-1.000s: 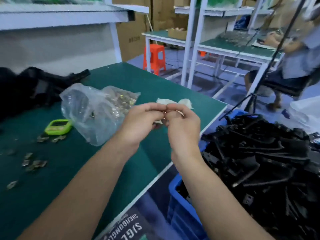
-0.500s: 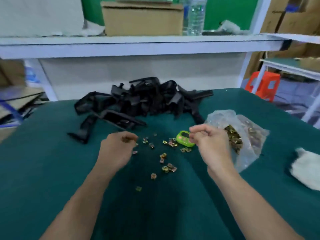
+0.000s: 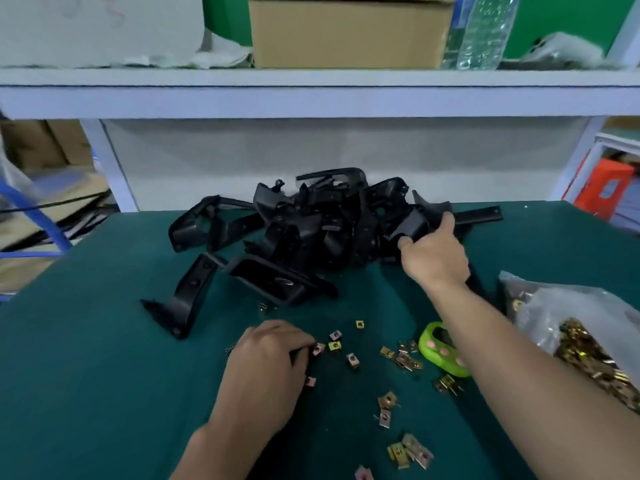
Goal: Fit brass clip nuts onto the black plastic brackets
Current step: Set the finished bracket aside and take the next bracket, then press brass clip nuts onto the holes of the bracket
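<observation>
A heap of black plastic brackets (image 3: 311,230) lies at the back of the green table (image 3: 86,375). My right hand (image 3: 434,259) reaches into the heap's right side, thumb and fingers curled round one bracket (image 3: 414,225). Several brass clip nuts (image 3: 388,400) are scattered on the table in front. My left hand (image 3: 266,368) rests knuckles-up among them, its fingertips curled onto a clip nut (image 3: 318,348). A clear bag of brass clip nuts (image 3: 585,348) lies at the right.
A lime-green counter (image 3: 440,351) sits beside my right forearm. One long bracket (image 3: 187,299) lies apart at the left of the heap. A white shelf (image 3: 311,95) overhangs the table's back, carrying a cardboard box (image 3: 349,29) and a water bottle (image 3: 481,29).
The view swung from the blue bin side to the table. My right hand went from near the bag forward to the heap and took hold of a bracket. My left hand dropped onto the loose nuts.
</observation>
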Action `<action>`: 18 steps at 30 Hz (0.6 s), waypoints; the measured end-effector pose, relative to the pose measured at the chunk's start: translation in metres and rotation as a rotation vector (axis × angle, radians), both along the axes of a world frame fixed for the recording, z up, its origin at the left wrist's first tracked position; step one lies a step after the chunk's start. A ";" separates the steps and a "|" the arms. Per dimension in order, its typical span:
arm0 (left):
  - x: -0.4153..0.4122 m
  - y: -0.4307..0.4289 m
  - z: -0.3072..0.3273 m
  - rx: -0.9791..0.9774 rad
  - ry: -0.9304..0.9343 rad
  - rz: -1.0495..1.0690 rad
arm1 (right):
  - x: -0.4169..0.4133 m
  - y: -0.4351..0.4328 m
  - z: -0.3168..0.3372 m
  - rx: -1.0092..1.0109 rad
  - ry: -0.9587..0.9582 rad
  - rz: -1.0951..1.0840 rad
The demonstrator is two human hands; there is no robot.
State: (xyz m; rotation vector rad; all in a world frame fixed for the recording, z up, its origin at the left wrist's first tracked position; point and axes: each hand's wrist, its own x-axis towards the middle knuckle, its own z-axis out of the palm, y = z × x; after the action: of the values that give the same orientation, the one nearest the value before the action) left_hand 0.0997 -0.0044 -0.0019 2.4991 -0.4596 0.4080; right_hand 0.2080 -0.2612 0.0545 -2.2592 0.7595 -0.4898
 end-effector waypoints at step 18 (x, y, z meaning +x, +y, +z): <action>-0.021 -0.004 0.008 -0.107 0.013 0.070 | -0.147 0.029 0.046 0.302 -0.319 0.394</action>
State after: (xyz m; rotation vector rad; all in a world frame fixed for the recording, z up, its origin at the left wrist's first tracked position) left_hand 0.0783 -0.0081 0.0064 2.4177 -0.3367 0.4319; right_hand 0.0607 -0.2323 0.1009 -1.9192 0.2006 -0.4906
